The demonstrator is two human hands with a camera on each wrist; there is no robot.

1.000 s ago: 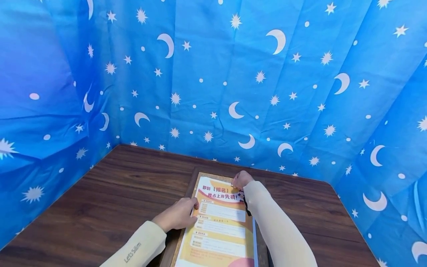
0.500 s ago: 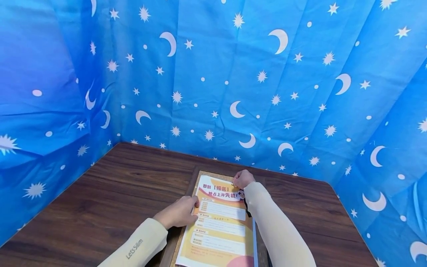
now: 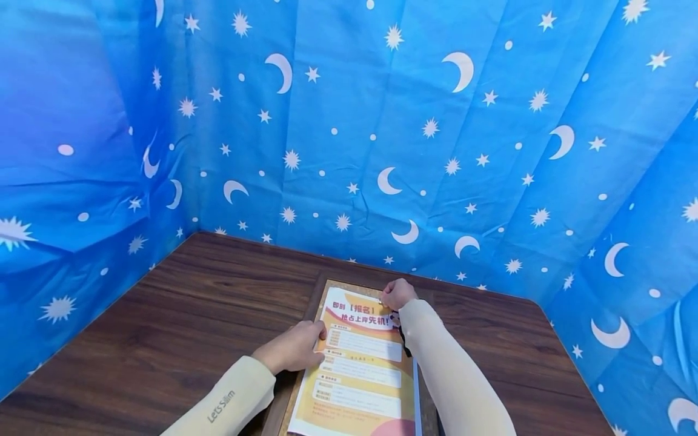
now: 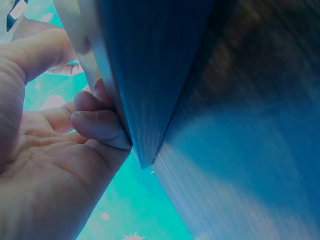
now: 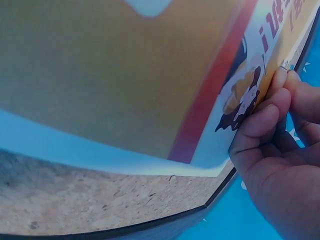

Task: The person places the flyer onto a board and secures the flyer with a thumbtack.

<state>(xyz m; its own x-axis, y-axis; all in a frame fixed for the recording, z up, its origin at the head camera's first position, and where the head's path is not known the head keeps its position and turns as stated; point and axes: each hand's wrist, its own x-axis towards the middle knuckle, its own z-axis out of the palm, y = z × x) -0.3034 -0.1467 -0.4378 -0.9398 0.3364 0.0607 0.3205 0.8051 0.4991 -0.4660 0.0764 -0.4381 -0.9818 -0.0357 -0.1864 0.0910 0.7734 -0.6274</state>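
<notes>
A printed yellow and orange poster (image 3: pixel 357 369) lies on a cork board with a dark wooden frame (image 3: pixel 279 404). My right hand (image 3: pixel 400 293) is at the poster's top edge. Between its thumb and forefinger it pinches a small shiny pin (image 5: pixel 286 66), mostly covered by the fingertips. At the poster's left edge, my left hand (image 3: pixel 292 348) rests with thumb and forefinger apart, touching the paper. In the left wrist view, the other fingers (image 4: pixel 100 127) bend inward against the side of the frame.
The board lies on a dark wood-grain table (image 3: pixel 163 321). A blue curtain (image 3: pixel 349 109) with white moons and stars surrounds it at the back and sides. Bare cork (image 5: pixel 130 195) shows beside the poster's right edge.
The head view has shifted slightly. Both hands keep their places on the poster and board.
</notes>
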